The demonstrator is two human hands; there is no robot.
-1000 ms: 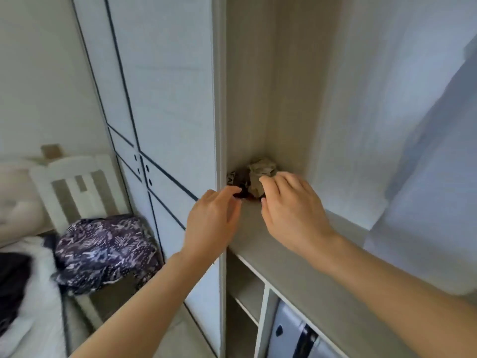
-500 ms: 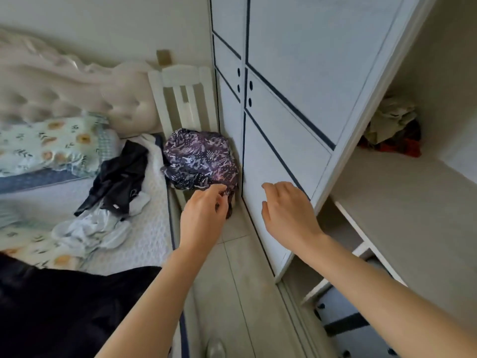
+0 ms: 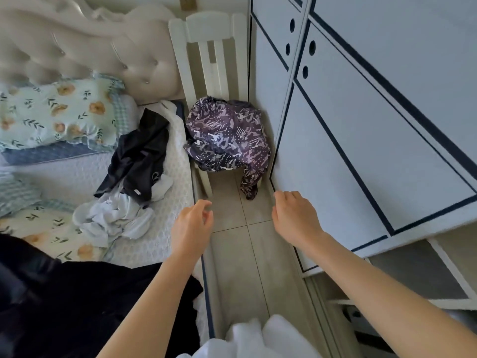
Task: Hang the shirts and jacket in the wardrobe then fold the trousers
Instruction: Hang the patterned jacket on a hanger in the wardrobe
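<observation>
A purple patterned garment (image 3: 227,140) lies bunched on the seat of a white chair (image 3: 209,55), one end hanging to the floor. On the bed (image 3: 165,239) lie a black garment (image 3: 136,156) and a crumpled white one (image 3: 113,218). A large dark garment (image 3: 64,301) covers the bed's near corner. My left hand (image 3: 192,226) and right hand (image 3: 294,215) hover over the floor in front of the chair, fingers loosely curled, holding nothing. The wardrobe (image 3: 374,125) stands to the right.
A narrow tiled aisle (image 3: 247,267) runs between bed and wardrobe. Floral pillows (image 3: 56,112) and a tufted headboard (image 3: 90,40) are at the left. White fabric (image 3: 255,337) shows at the bottom edge. Open wardrobe shelves (image 3: 423,275) are at the lower right.
My hands left the clothes on the wardrobe shelf and my view swung left and down to the chair and bed. Both hands now reach toward the chair.
</observation>
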